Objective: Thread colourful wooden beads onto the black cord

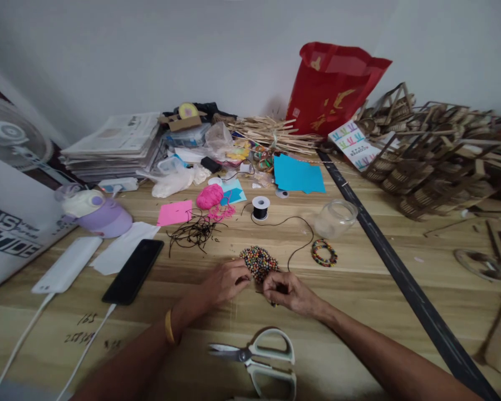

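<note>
A heap of small multicoloured beads [259, 263] lies on the wooden table between my hands. My left hand [230, 280] is at the heap's left edge, fingers curled and tips close together; whatever they pinch is too small to make out. A thin pale thread [235, 313] hangs below it. My right hand [291, 292] is closed in a pinch at the heap's lower right. Black cord [307, 223] runs from a spool [260, 208] down to this hand, and a few beads show beneath its fingers. A beaded bracelet [324, 253] lies to the right.
White-handled scissors [271, 356] lie near the front edge. A glass jar [336, 218], cut black cords [195, 231] and pink yarn [210, 196] stand or lie beyond my hands. At left are a phone [133, 272] and a power bank [68, 264]; woven baskets [421, 178] crowd the right.
</note>
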Action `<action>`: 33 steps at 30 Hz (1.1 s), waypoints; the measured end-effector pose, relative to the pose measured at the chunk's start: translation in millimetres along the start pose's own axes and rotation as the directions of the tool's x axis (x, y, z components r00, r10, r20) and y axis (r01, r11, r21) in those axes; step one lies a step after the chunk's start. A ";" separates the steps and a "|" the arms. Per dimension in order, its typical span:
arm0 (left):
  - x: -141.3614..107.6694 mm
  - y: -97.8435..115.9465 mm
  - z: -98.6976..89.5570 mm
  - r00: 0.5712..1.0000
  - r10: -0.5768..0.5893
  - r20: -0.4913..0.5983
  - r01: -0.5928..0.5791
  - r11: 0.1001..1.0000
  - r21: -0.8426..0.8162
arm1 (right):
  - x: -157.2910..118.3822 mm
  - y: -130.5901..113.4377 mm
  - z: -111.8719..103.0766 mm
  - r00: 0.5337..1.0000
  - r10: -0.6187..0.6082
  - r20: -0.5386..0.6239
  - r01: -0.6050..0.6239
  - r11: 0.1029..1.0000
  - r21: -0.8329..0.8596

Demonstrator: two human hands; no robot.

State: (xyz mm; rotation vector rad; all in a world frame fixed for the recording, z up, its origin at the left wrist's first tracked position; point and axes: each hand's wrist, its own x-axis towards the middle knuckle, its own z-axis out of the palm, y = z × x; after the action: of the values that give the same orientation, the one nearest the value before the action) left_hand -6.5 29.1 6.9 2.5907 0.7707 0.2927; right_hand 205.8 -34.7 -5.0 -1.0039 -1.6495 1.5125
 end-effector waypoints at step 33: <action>12.7 14.5 8.1 0.905 -0.408 0.120 0.293 0.395 -0.870 | 2.4 4.6 -5.5 0.996 0.013 -0.084 0.004 0.979 0.203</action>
State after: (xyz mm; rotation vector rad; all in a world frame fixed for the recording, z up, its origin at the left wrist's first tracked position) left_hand 13.4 22.6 7.2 1.3732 0.8733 0.5368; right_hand 209.9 -29.9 -9.1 -0.9471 -1.4030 1.5826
